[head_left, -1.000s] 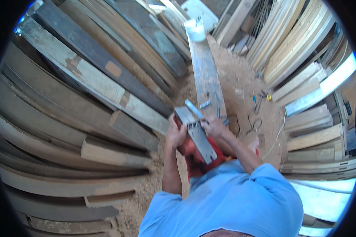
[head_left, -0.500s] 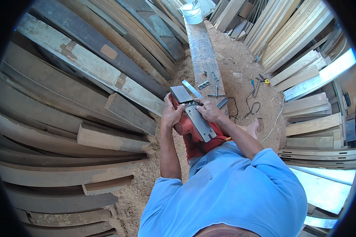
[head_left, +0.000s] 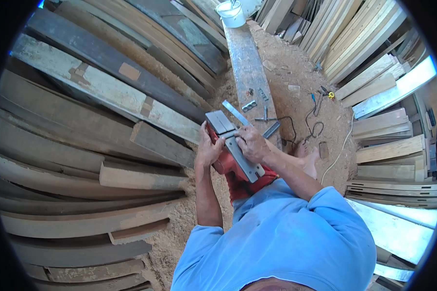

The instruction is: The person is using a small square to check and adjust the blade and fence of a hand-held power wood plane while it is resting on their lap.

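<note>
An electric hand planer [head_left: 238, 156] with a red body lies upside down over my lap, its grey metal sole facing up. My left hand [head_left: 209, 149] is wrapped round its left side, thumb up at the gap between the two sole plates. Across that gap lies a small grey metal strip [head_left: 227, 134]. My right hand [head_left: 250, 144] is closed, its fingertips on the strip's right end. Fingers and strip hide the cutter opening.
Ahead, a worn plank [head_left: 247, 60] bears a white bucket [head_left: 232, 17], a T-handled tool [head_left: 264, 114] and small metal parts. A metal ruler [head_left: 235, 112] lies near the planer. Cords and yellow-handled pliers [head_left: 330, 94] lie on sawdust. Stacked boards [head_left: 145, 175] line both sides.
The dark cutter opening, visible before, is now covered by the grey strip. My right hand has closed and shifted slightly down over the sole; the planer has tilted a little.
</note>
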`<state>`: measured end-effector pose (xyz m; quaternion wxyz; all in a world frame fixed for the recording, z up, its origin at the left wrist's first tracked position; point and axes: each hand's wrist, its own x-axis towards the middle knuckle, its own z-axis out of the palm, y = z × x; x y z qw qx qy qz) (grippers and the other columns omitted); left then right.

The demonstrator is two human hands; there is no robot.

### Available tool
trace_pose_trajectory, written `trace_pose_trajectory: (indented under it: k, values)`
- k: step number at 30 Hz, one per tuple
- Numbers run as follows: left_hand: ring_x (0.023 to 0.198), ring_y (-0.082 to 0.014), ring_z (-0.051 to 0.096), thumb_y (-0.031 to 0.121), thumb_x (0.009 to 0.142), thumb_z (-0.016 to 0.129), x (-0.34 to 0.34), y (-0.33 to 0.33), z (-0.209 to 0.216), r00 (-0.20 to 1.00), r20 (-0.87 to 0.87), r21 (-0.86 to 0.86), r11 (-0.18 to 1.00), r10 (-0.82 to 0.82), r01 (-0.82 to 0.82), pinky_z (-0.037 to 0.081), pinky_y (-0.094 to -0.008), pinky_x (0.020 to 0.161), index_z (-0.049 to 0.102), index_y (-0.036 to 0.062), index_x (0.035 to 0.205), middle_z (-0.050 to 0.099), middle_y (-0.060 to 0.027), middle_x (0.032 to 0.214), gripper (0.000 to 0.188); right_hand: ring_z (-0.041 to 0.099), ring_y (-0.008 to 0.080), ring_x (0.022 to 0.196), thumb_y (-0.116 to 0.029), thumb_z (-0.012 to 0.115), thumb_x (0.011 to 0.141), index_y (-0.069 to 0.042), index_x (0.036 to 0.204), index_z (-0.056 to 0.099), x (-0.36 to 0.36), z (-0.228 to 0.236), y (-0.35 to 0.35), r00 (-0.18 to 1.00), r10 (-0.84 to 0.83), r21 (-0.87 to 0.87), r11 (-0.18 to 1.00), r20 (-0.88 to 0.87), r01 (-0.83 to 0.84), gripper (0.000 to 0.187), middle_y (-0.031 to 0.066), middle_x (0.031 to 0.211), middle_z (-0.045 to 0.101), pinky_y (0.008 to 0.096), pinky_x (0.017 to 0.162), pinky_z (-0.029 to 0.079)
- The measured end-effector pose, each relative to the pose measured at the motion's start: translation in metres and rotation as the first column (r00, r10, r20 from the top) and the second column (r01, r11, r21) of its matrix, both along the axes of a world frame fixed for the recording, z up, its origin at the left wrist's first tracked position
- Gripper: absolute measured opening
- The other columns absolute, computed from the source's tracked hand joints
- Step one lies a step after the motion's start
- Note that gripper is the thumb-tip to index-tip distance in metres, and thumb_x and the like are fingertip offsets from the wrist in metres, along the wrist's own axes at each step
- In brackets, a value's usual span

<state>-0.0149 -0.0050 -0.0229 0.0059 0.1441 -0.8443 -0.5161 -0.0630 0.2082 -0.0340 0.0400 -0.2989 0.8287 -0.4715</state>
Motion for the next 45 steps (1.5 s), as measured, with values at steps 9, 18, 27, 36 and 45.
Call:
trace_pose_trajectory:
  k: [9,18,27,36,45]
  values:
    - [0.136,-0.0431,0.055,0.028,0.095,0.07,-0.016,0.017,0.028,0.992,0.113,-0.088,0.995,0.061,-0.051,0.043,-0.0467,0.113,0.025,0.0009,0.159,0.054,-0.0316,0.147,0.083,0.056,0.0434,0.126,-0.023,0.063,0.097,0.0,0.132,0.065,-0.011,0.002,0.012,0.998,0.006,0.002,1.0,0.055,-0.006,0.042,0.0265,0.129,0.062,0.0486,0.113,0.042]
    - [0.127,-0.0504,0.06,0.033,0.09,0.068,-0.006,0.012,0.031,0.989,0.132,-0.231,0.973,0.062,-0.03,0.047,-0.0501,0.109,0.017,0.0029,0.161,0.057,-0.0351,0.142,0.092,0.061,0.0427,0.122,-0.023,0.058,0.097,0.005,0.122,0.068,-0.019,-0.007,0.036,0.963,0.003,0.079,0.997,0.27,-0.025,0.039,0.0296,0.124,0.066,0.0481,0.109,0.045]
    - [0.116,-0.0551,0.064,0.034,0.092,0.059,-0.009,0.009,0.034,0.981,0.185,-0.407,0.913,0.065,0.016,0.049,-0.0562,0.103,0.017,0.0081,0.16,0.065,-0.037,0.125,0.084,0.063,0.0432,0.119,-0.026,0.059,0.098,0.003,0.122,0.069,-0.019,-0.016,0.051,0.961,-0.001,0.171,0.984,0.277,-0.049,0.039,0.0296,0.12,0.067,0.0493,0.105,0.048]
    - [0.114,-0.0561,0.064,0.031,0.092,0.054,-0.016,0.019,0.051,0.956,0.277,-0.397,0.918,0.095,0.024,0.048,-0.059,0.102,0.014,0.0119,0.159,0.065,-0.0374,0.123,0.081,0.07,0.0446,0.108,-0.028,0.06,0.095,0.001,0.114,0.073,-0.088,-0.049,0.07,0.978,-0.132,0.509,0.86,0.163,0.032,0.037,0.029,0.109,0.072,0.0531,0.096,0.054]
    - [0.12,-0.0508,0.063,0.023,0.089,0.061,-0.013,0.025,0.049,0.983,0.151,-0.236,0.97,0.101,-0.064,0.049,-0.0529,0.105,0.02,0.0088,0.157,0.061,-0.0328,0.135,0.081,0.071,0.0473,0.104,-0.032,0.068,0.091,0.004,0.108,0.071,-0.19,-0.109,0.072,0.939,-0.337,0.593,0.772,0.075,0.23,0.04,0.0298,0.109,0.073,0.0546,0.093,0.057]
